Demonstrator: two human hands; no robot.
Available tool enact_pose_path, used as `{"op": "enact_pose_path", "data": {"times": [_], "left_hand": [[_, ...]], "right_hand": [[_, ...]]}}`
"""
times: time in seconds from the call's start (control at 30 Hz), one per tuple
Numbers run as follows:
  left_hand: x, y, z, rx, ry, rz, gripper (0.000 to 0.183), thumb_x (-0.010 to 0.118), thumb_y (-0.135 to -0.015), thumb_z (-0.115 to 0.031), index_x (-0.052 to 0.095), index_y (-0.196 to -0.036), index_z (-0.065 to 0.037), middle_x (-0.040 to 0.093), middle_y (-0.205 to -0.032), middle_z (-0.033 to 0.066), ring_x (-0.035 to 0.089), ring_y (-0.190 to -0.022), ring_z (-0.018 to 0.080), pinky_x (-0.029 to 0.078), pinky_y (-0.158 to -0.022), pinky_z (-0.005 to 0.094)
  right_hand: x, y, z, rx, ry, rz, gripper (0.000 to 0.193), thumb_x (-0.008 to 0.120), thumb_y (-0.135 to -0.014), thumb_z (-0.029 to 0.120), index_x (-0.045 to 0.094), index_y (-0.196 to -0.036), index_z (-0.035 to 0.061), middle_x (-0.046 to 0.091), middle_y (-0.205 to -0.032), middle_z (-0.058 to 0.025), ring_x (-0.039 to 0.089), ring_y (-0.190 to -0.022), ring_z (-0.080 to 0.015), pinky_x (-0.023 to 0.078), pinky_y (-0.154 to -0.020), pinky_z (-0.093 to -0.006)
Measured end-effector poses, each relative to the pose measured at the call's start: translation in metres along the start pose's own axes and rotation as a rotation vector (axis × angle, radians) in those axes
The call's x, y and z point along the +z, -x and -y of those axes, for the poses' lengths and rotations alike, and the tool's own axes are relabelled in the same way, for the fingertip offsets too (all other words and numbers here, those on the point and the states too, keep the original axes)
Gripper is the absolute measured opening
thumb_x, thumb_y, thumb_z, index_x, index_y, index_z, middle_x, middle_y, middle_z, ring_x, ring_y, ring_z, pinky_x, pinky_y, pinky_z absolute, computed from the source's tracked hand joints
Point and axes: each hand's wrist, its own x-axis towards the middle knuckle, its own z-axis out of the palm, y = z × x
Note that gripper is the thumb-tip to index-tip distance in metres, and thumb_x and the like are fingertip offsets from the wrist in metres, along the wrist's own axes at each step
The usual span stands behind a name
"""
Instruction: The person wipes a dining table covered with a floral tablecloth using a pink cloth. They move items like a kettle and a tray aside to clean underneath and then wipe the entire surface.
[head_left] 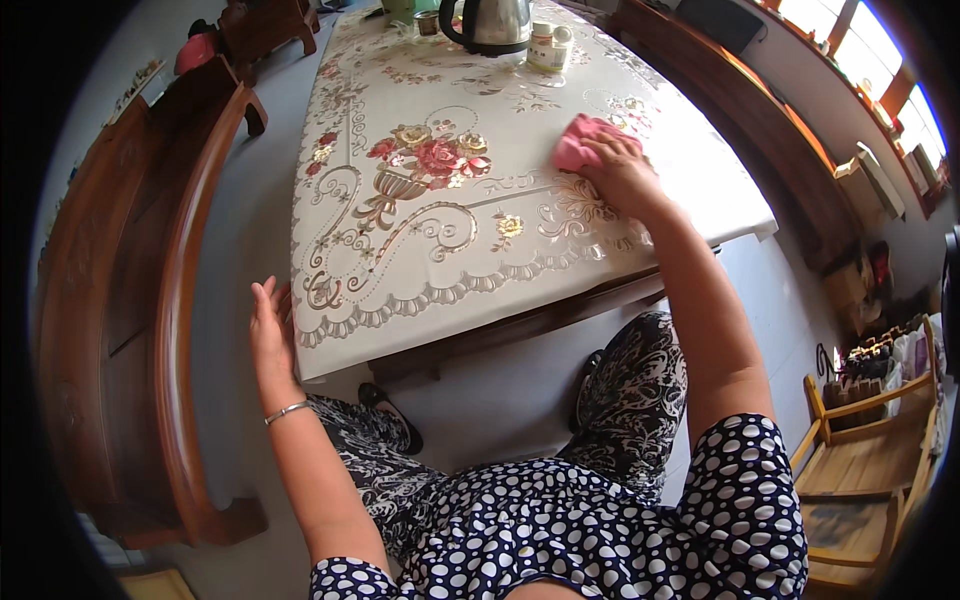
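Observation:
My right hand [622, 174] presses a bunched pink cloth [582, 145] onto the right part of the table, its fingers closed over the cloth. Beneath it lies a glossy pale tablecloth [400, 265] printed with roses, a gold urn and scrolls. At the table's near left corner, my left hand [270, 335] rests against the side edge with fingers stretched out and nothing seen in it. Part of its fingers is hidden along the edge. A metal bangle [287, 412] circles the left wrist.
At the far end of the table stand a steel kettle [490, 25] with a black handle, a small white jar [547, 48] and a dark-lidded jar [427, 22]. Long wooden benches flank the table on the left [175, 300] and right [740, 110]. A wooden chair [865, 460] stands at lower right.

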Motion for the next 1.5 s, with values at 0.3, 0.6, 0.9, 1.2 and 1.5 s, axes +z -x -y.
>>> {"op": "enact_pose_path", "data": {"times": [0.3, 0.6, 0.9, 1.2, 1.5], "left_hand": [[0.012, -0.003, -0.001, 0.018, -0.039, 0.001, 0.079, 0.038, -0.094, -0.057, 0.027, -0.141, 0.005, 0.034, -0.142, 0.0245, 0.038, -0.129, 0.0272, 0.032, -0.106, 0.0359], [0.023, 0.005, -0.008, 0.051, -0.024, 0.014, 0.077, 0.039, -0.094, -0.056, 0.03, -0.14, 0.005, 0.039, -0.14, 0.0231, 0.042, -0.126, 0.0262, 0.033, -0.105, 0.034], [0.024, 0.018, -0.013, 0.056, 0.084, 0.044, 0.077, 0.043, -0.093, -0.055, 0.029, -0.141, 0.003, 0.034, -0.141, 0.0257, 0.039, -0.128, 0.0291, 0.033, -0.105, 0.0385], [0.012, 0.019, -0.011, 0.078, 0.066, 0.07, 0.077, 0.039, -0.093, -0.059, 0.03, -0.141, 0.001, 0.036, -0.14, 0.0263, 0.04, -0.128, 0.0306, 0.035, -0.104, 0.0407], [0.011, 0.023, -0.012, 0.059, 0.008, 0.044, 0.077, 0.038, -0.093, -0.06, 0.031, -0.14, 0.0, 0.038, -0.14, 0.0255, 0.041, -0.127, 0.0314, 0.035, -0.103, 0.0414]], "right_hand": [[-0.045, 0.061, -0.197, 0.498, 0.267, -0.066, 0.056, 0.049, -0.088, 0.05, 0.047, -0.135, 0.0194, 0.039, -0.145, -0.0044, 0.031, -0.136, -0.0226, 0.021, -0.112, -0.0358], [-0.042, 0.098, -0.206, 0.468, 0.315, -0.226, 0.048, 0.054, -0.087, 0.045, 0.058, -0.125, 0.0161, 0.049, -0.135, -0.0118, 0.041, -0.128, -0.0291, 0.026, -0.109, -0.0423], [-0.036, 0.125, -0.049, 0.109, 0.094, -0.265, 0.037, 0.057, -0.09, 0.03, 0.058, -0.124, 0.0149, 0.05, -0.136, -0.0063, 0.041, -0.128, -0.0281, 0.027, -0.107, -0.0443], [-0.021, 0.112, 0.095, -0.284, -0.091, -0.175, 0.039, 0.061, -0.085, 0.028, 0.058, -0.121, 0.0147, 0.051, -0.132, -0.0087, 0.041, -0.126, -0.0326, 0.03, -0.104, -0.0482], [0.008, 0.098, 0.227, -0.693, -0.329, -0.067, 0.043, 0.06, -0.082, 0.026, 0.055, -0.123, 0.0137, 0.049, -0.131, -0.0087, 0.039, -0.126, -0.0332, 0.028, -0.106, -0.0493]]}}
